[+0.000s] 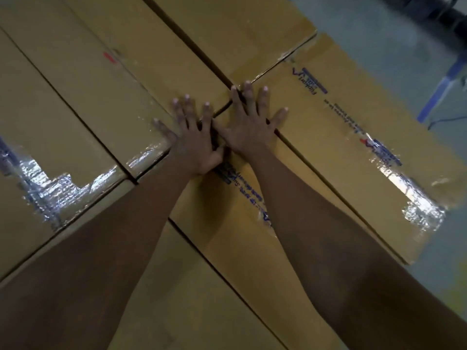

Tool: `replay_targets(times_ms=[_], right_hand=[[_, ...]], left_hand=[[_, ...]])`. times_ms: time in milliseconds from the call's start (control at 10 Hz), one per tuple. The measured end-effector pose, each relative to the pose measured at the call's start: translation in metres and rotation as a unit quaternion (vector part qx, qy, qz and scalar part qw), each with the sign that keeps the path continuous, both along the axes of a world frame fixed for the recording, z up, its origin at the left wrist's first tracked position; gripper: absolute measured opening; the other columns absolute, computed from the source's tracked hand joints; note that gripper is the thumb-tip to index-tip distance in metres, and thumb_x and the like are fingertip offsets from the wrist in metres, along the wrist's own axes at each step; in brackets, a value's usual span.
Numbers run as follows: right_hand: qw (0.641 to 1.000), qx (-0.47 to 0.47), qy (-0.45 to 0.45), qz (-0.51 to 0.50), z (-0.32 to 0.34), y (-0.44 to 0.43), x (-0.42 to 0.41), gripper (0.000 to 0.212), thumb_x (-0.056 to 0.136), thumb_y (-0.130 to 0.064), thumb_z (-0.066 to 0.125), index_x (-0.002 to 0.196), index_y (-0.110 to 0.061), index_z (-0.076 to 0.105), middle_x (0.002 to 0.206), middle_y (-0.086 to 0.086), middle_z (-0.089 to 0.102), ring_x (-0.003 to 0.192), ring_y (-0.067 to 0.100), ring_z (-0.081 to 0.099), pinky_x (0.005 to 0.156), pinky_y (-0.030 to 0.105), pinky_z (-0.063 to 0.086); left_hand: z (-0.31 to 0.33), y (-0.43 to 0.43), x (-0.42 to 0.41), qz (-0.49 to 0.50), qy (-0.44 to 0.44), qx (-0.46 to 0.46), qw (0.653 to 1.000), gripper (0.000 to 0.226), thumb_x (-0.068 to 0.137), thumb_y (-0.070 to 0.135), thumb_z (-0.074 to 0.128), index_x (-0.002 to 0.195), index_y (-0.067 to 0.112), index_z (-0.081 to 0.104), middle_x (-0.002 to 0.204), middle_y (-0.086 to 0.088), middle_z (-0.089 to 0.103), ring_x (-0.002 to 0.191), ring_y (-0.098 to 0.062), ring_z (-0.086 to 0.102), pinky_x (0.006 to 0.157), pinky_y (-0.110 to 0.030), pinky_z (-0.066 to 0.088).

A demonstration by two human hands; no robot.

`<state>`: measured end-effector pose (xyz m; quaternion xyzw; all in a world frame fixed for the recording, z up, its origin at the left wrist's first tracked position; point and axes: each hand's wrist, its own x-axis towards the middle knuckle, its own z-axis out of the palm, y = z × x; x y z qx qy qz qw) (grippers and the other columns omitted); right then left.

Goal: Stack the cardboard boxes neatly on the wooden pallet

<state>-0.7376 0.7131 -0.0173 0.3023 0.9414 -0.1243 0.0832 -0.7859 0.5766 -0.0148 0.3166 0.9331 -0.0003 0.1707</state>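
Left hand (194, 145) and right hand (249, 127) flat on stacked boxes (341, 137).
Fingers spread, gripping nothing; 4 box corners meet between the hands, pallet unseen below. Cartons probably stiff, bulky, tape-slick: likely best shoved by side faces or lifted at the ends.
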Motion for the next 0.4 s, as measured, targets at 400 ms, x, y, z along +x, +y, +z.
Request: replay_targets(times_ms=[400], right_hand=[[0.992, -0.110, -0.061, 0.014, 0.055, 0.002, 0.000, 0.089, 0.091, -0.080, 0.033, 0.161, -0.040, -0.005, 0.168, -0.008, -0.023, 0.154, 0.031, -0.021, 0.112, 0.077, -0.002]], left_hand=[[0.056, 0.004, 0.003, 0.059, -0.107, -0.004, 0.992, 0.103, 0.088, 0.055, 0.064, 0.163, 0.032, -0.004, 0.169, -0.011, -0.021, 0.155, -0.038, -0.018, 0.111, -0.081, 0.000]])
